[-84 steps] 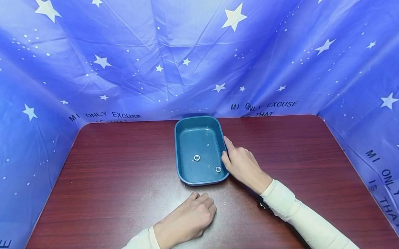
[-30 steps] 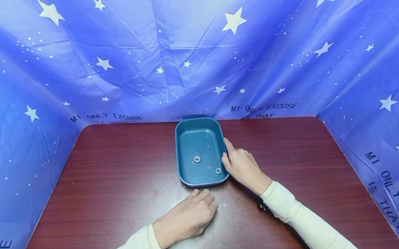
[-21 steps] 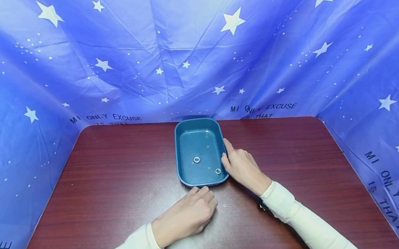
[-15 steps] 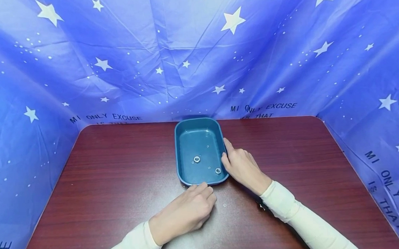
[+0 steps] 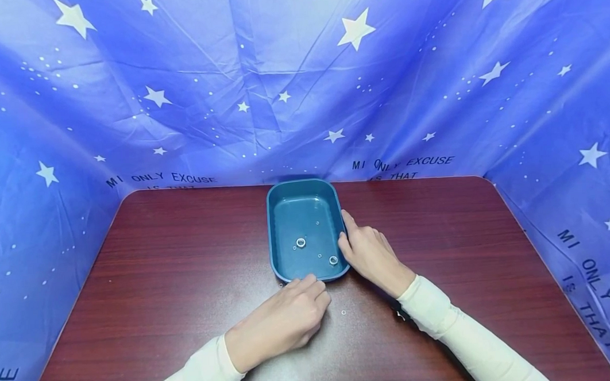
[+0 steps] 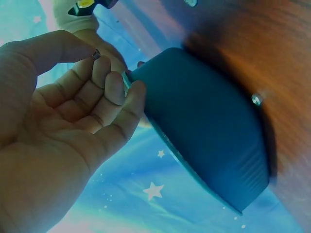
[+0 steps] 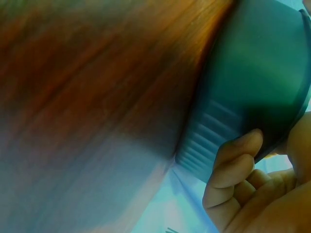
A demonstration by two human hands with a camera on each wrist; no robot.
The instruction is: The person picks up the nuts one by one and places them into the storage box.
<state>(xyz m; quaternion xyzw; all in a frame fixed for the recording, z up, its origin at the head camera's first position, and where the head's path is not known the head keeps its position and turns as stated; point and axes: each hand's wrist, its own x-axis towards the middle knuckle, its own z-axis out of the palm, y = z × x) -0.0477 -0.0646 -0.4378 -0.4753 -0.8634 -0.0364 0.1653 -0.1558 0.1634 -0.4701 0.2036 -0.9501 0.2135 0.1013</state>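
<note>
A deep teal plastic tray (image 5: 306, 210) stands at the far middle of the table. Inside it lie two larger metal nuts (image 5: 301, 242) and several tiny nuts (image 5: 319, 256). My left hand (image 5: 283, 315) is at the tray's near rim; in the left wrist view its thumb and index finger pinch a small metal nut (image 6: 96, 54), while the other fingers curl loosely by the rim. My right hand (image 5: 373, 253) holds the tray's right side, thumb at the rim and fingers curled against the outer wall, as the right wrist view shows.
One small nut (image 5: 343, 313) lies on the dark red wooden table (image 5: 185, 266) right of my left hand. Another small nut (image 5: 281, 285) sits by the tray's near left corner. A blue star-printed cloth (image 5: 281, 122) hangs behind and along both sides.
My left hand has moved forward from the table in front of the tray to its near rim. The right hand and the tray have stayed in place.
</note>
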